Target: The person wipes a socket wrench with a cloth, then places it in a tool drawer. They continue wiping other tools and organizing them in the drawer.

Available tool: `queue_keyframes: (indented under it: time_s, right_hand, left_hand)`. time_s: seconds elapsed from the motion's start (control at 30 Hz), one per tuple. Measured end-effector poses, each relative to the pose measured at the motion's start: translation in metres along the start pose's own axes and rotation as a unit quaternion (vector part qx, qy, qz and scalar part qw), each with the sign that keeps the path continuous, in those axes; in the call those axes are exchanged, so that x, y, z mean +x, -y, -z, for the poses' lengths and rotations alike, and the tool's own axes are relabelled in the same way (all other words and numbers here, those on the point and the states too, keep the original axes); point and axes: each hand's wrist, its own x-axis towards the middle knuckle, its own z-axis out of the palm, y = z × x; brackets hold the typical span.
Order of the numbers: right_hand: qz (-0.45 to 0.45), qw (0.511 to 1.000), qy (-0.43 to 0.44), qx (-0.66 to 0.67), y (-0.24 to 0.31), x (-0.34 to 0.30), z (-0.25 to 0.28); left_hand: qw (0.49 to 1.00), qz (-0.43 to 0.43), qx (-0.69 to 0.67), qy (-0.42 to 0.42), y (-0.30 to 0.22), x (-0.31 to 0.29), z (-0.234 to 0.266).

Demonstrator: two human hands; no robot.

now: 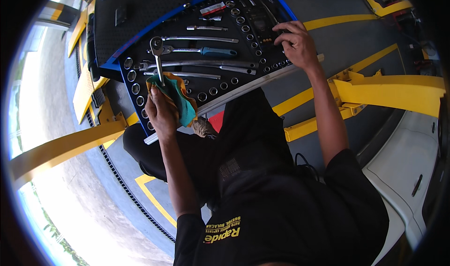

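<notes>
My left hand (161, 112) is closed round a ratchet wrench (159, 62) and a green and orange cloth (183, 97). The ratchet's round head points up and away from me, above the drawer's left part. Over the right side of the open tool drawer (187, 90) hovers my right hand (295, 43). Its fingers are slightly bent and apart, close to a dark holder of small bits (262, 29); whether a fingertip touches it I cannot tell. Between the hands lie an adjustable wrench with a blue grip (218, 51) and several long chrome bars (206, 39).
Sockets (136, 88) line the drawer's left and right sides. A blue-edged cabinet top (145, 8) rises behind. Yellow lift arms (389, 91) stand at right and another (70, 146) at left. A white car door (398, 158) is at the lower right.
</notes>
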Motion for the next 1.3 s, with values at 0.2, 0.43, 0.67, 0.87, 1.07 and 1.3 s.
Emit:
queue_keyframes:
  time_s: [0.2,0.43,0.67,0.87,1.07,1.3]
  right_hand:
    - [-0.020,1.000,-0.011,0.013,0.001,0.001,-0.001]
    - [-0.011,1.000,-0.013,0.017,0.004,0.003,-0.003]
    - [-0.008,1.000,-0.002,0.010,0.004,0.004,-0.004]
    - [-0.010,1.000,0.010,0.000,0.005,0.005,-0.004]
    - [-0.014,1.000,0.011,0.001,0.004,0.005,-0.005]
    - [-0.004,0.999,0.031,0.014,0.007,0.005,-0.002]
  left_hand:
    - [0.999,0.006,-0.040,0.026,0.006,0.000,0.008]
    - [0.999,0.007,-0.041,0.035,0.003,-0.003,0.009]
    - [0.995,-0.034,-0.031,0.090,0.006,-0.005,0.013]
    - [0.996,-0.036,-0.014,0.083,-0.006,-0.007,0.003]
    - [0.999,-0.023,0.003,0.034,-0.001,-0.001,0.006]
    - [0.995,0.029,-0.092,-0.030,0.010,0.002,0.007]
